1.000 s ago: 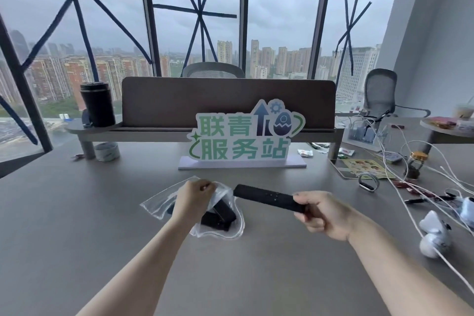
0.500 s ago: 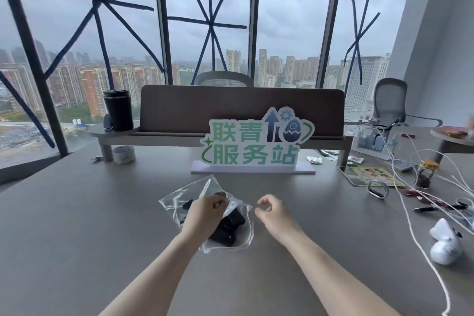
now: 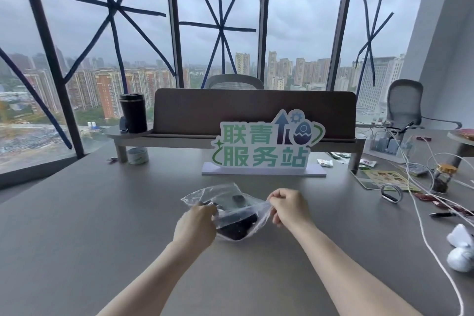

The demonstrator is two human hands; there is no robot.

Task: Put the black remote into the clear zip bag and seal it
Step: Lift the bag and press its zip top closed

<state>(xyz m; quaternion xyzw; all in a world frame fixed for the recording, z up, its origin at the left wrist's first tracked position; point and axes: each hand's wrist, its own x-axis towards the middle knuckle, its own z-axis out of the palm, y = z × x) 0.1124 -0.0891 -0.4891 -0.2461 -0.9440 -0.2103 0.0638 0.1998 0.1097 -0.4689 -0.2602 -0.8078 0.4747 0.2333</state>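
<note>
Both forearms reach over the grey bench (image 3: 77, 238). The left hand (image 3: 196, 226) pinches the near edge of the clear zip bag (image 3: 230, 194), fingers closed on the plastic; the right hand (image 3: 289, 206) grips its right edge likewise. The black remote (image 3: 237, 224) lies inside the bag. Beyond stands a green-lettered sign (image 3: 266, 146).

Soft overcast daylight enters through windows (image 3: 225, 20) ahead; no hard sun. Sky bright, slightly washed out, skyline hazy. Grey table (image 3: 89, 226) evenly lit, faint pale sheen at far half, shadows weak and diffuse. Brown divider panel (image 3: 256, 108) backlit, dark. Wide-angle lens bends window frames outward at left and right edges. Clear zip bag (image 3: 225, 192) shows small glints, contents blurred. Overall mild softness, fine detail smeared.
</note>
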